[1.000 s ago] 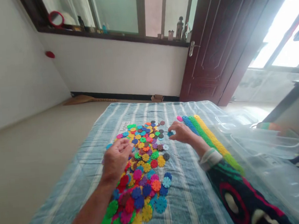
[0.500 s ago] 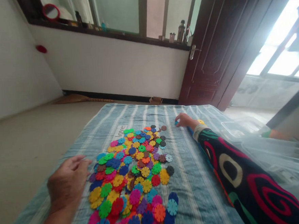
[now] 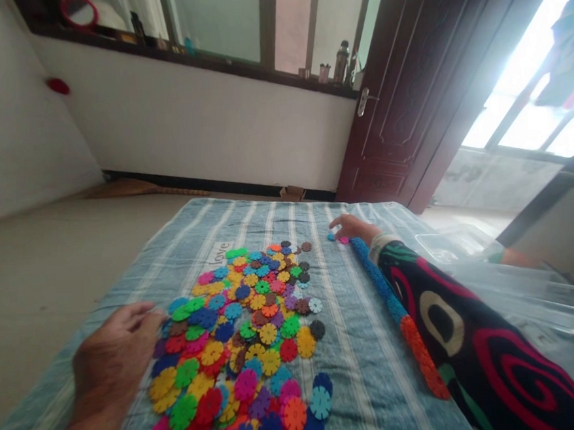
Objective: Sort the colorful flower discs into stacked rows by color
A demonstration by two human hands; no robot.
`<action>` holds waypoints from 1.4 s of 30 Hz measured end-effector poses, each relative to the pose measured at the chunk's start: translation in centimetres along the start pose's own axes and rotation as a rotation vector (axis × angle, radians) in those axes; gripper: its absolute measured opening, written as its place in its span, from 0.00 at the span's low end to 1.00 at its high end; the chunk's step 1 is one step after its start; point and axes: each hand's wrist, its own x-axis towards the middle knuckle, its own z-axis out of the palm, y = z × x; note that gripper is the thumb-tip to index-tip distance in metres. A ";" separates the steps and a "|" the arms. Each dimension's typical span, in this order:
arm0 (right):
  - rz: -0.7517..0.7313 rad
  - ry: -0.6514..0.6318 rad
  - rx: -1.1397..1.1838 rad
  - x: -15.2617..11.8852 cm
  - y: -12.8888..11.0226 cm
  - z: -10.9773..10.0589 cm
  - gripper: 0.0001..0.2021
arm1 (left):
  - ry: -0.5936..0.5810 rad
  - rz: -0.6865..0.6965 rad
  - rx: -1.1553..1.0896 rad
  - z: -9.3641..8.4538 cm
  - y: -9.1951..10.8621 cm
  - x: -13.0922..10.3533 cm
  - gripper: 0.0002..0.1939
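Several colourful flower-shaped plastic discs (image 3: 255,328) lie in a loose, overlapping pile on a striped blue cloth (image 3: 345,342). My left hand (image 3: 114,355) rests at the pile's left edge with its fingers curled together; whatever may be between the fingertips is hidden. Farther away on the right, my right hand (image 3: 353,226) has its fingers apart and holds nothing. Just under its fingers lie a light blue disc (image 3: 331,237) and a pink disc (image 3: 343,240). A long row of stacked discs, blue (image 3: 377,281) then orange (image 3: 422,356), runs beside my right forearm, which covers part of it.
Clear plastic boxes (image 3: 508,285) stand to the right of my sleeve. Beyond the cloth's far edge are a small cardboard box (image 3: 293,193), a white wall (image 3: 212,122) and a dark red door (image 3: 387,103). The word "love" (image 3: 219,253) is printed on the cloth.
My right hand has let go of the light blue disc, which now lies on the cloth, and its fingers have spread. The view has shifted, uncovering more of the disc row.
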 end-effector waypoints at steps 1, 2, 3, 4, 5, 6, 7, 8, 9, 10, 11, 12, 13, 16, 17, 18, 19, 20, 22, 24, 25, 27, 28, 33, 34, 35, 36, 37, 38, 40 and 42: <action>-0.002 -0.005 -0.005 0.0 -0.2 0.3 0.17 | -0.008 0.007 0.000 0.0 0.0 0.0 0.07; -0.003 -0.010 -0.008 0.0 -0.5 0.5 0.16 | -0.006 0.015 -0.001 0.1 -0.1 0.1 0.07; -0.005 -0.015 -0.010 0.0 -0.7 0.8 0.16 | 0.002 0.021 -0.003 0.1 -0.1 0.1 0.07; -0.004 -0.020 -0.011 0.0 -0.9 1.1 0.15 | 0.011 0.029 -0.008 0.2 -0.2 0.1 0.07; -0.002 -0.025 -0.009 0.0 -1.1 1.4 0.15 | 0.015 0.037 -0.013 0.2 -0.2 0.2 0.07; 0.001 -0.032 -0.006 0.1 -1.2 1.6 0.15 | 0.014 0.043 -0.016 0.2 -0.2 0.2 0.07; 0.004 -0.038 -0.003 0.1 -1.2 1.7 0.15 | 0.009 0.045 -0.015 0.2 -0.2 0.2 0.08; 0.007 -0.044 0.000 0.0 -1.2 1.8 0.15 | 0.002 0.042 -0.010 0.2 -0.2 0.1 0.08; 0.010 -0.047 0.003 0.0 -1.2 1.8 0.15 | -0.010 0.039 0.000 0.2 -0.2 0.1 0.09; 0.011 -0.046 0.005 0.0 -1.1 1.7 0.15 | -0.019 0.032 0.013 0.2 -0.1 0.1 0.09; 0.011 -0.042 0.005 0.1 -1.1 1.5 0.16 | -0.025 0.026 0.024 0.2 -0.1 0.1 0.10; 0.011 -0.033 0.005 0.1 -1.0 1.3 0.16 | -0.027 0.023 0.032 0.3 -0.1 0.2 0.11; 0.011 -0.022 0.005 0.0 -0.9 1.1 0.16 | -0.029 0.024 0.038 0.3 -0.2 0.2 0.11; 0.012 0.016 0.006 -0.1 -0.7 0.1 0.16 | -0.033 0.034 0.041 0.4 -0.2 0.2 0.11; 0.010 0.026 0.007 -0.3 -0.6 -0.3 0.16 | -0.030 0.031 0.041 0.4 -0.2 0.2 0.11; 0.006 0.036 0.010 -0.4 -0.7 -0.6 0.15 | -0.025 0.029 0.039 0.4 -0.2 0.2 0.10; 0.002 0.045 0.013 -0.6 -0.7 -0.8 0.15 | -0.019 0.033 0.032 0.4 -0.2 0.2 0.10; -0.005 0.053 0.016 -0.9 -0.9 -1.0 0.14 | -0.015 0.044 0.022 0.3 -0.1 0.1 0.09; -0.025 0.061 0.026 -1.5 -1.5 -1.2 0.13 | -0.007 0.078 0.004 0.2 -0.1 0.0 0.08; -0.059 0.051 0.040 -2.4 -2.5 -1.4 0.12 | -0.008 0.098 0.001 0.3 0.0 -0.1 0.08; -0.081 0.037 0.048 -3.0 -3.1 -1.5 0.12 | -0.008 0.095 0.008 0.3 -0.1 -0.1 0.09; -0.138 -0.005 0.068 -4.6 -4.6 -1.6 0.10 | -0.019 0.087 0.020 0.4 -0.1 -0.2 0.13; -0.170 -0.033 0.081 -5.6 -5.4 -1.6 0.10 | -0.027 0.090 0.024 0.5 -0.2 -0.2 0.14; -0.476 -0.215 0.177 -12.2 -9.7 -1.0 0.10 | -0.050 0.106 0.036 0.9 -0.5 -0.3 0.18; -0.571 -0.243 0.188 -13.6 -10.5 -0.7 0.09 | -0.058 0.105 0.036 1.0 -0.5 -0.3 0.19; -0.640 -0.259 0.191 -14.9 -11.1 -0.4 0.10 | -0.068 0.108 0.035 0.9 -0.5 -0.4 0.20; -0.700 -0.264 0.185 -16.1 -11.7 -0.1 0.10 | -0.074 0.112 0.033 0.9 -0.5 -0.4 0.21; -0.742 -0.251 0.169 -17.1 -12.3 0.2 0.10 | -0.078 0.119 0.030 0.9 -0.5 -0.5 0.21; -0.775 -0.229 0.148 -18.0 -12.7 0.4 0.10 | -0.080 0.125 0.027 0.8 -0.5 -0.5 0.21; -0.807 -0.165 0.092 -19.1 -13.4 0.7 0.09 | -0.084 0.138 0.022 0.8 -0.6 -0.6 0.22; -0.805 -0.113 0.028 -19.7 -14.0 0.8 0.08 | -0.084 0.149 0.018 0.8 -0.7 -0.6 0.22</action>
